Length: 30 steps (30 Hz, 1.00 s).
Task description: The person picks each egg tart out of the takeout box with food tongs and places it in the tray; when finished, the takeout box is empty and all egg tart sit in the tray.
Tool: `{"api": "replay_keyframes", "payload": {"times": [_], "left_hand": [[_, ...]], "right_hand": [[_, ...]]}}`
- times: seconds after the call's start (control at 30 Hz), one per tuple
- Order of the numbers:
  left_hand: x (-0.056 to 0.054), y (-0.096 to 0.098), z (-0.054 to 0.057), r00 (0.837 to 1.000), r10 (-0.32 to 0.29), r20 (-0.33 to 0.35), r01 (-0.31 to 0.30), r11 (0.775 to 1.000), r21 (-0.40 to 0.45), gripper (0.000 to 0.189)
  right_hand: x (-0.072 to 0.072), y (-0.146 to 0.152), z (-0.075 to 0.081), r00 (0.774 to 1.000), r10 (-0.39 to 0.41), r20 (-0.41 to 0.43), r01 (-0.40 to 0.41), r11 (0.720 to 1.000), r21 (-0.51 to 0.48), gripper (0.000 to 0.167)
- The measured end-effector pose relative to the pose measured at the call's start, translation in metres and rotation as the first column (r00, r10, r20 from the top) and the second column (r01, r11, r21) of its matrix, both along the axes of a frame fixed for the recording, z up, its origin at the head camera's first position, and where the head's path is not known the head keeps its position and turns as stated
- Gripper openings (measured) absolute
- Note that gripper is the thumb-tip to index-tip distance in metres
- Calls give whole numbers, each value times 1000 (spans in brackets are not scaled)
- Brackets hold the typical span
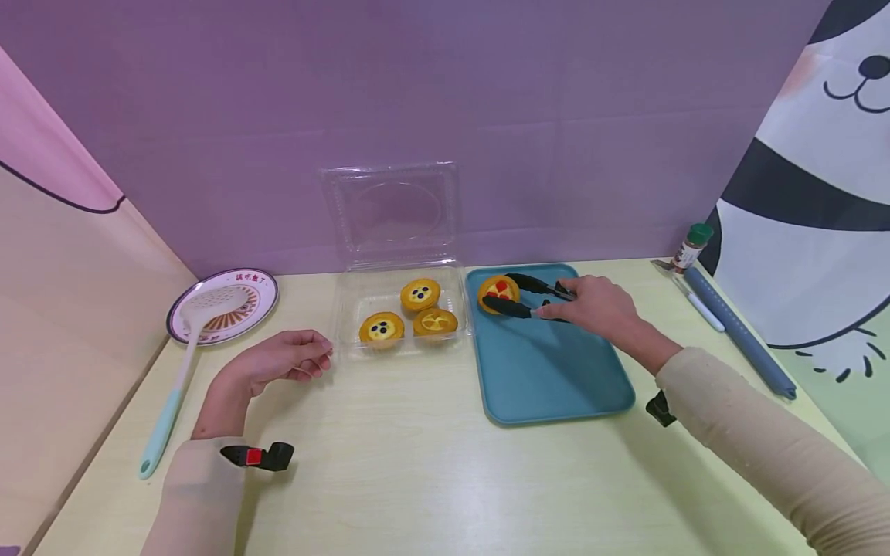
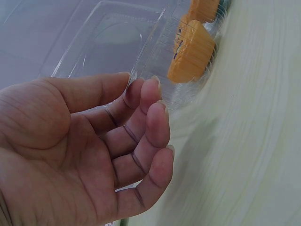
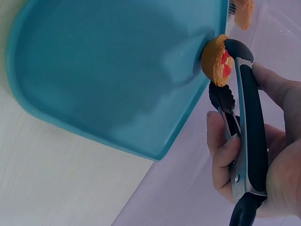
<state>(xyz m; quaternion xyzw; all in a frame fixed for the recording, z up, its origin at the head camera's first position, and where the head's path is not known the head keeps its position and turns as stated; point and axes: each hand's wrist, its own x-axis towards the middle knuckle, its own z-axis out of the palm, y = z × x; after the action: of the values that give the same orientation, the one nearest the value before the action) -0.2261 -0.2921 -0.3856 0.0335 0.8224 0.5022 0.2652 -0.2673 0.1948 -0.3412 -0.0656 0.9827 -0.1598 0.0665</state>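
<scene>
My right hand (image 1: 598,309) grips black-tipped tongs (image 3: 254,127), whose tips sit on either side of an egg tart (image 1: 498,294) with red topping. That tart is over the far left corner of a blue tray (image 1: 556,378). My left hand (image 1: 285,361) is at the near left corner of a clear plastic container (image 1: 348,289), its thumb and index finger pinching the edge in the left wrist view. Inside the container lie three more tarts: two with dark dots, one at the back (image 1: 420,294) and one at front left (image 1: 382,327), and a plainer one (image 1: 435,322).
The container's lid (image 1: 396,212) stands raised against the purple backdrop. On the left, a white slotted skimmer (image 1: 184,371) with a pale blue handle leans on a patterned plate (image 1: 260,297). A green-capped jar (image 1: 691,245), a knife (image 1: 702,309) and a dark blue roll (image 1: 740,332) are at right.
</scene>
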Motion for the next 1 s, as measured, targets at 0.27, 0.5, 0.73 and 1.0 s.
{"api": "replay_keyframes", "payload": {"times": [0.27, 0.5, 0.73, 1.0], "left_hand": [[1, 0, -1, 1000, 0, -1, 0, 1000, -1, 34], [0, -1, -1, 1000, -6, -5, 6, 1000, 5, 34], [0, 0, -1, 1000, -3, -2, 3, 1000, -5, 35], [-1, 0, -1, 1000, 2, -3, -2, 1000, -8, 35]], "right_hand": [[0, 0, 0, 1000, -3, -14, 3, 1000, 18, 88], [-2, 2, 0, 1000, 8, -20, -8, 1000, 21, 85], [-3, 3, 0, 1000, 8, -16, -9, 1000, -16, 82], [-6, 3, -3, 1000, 0, -8, 0, 999, -52, 84]]}}
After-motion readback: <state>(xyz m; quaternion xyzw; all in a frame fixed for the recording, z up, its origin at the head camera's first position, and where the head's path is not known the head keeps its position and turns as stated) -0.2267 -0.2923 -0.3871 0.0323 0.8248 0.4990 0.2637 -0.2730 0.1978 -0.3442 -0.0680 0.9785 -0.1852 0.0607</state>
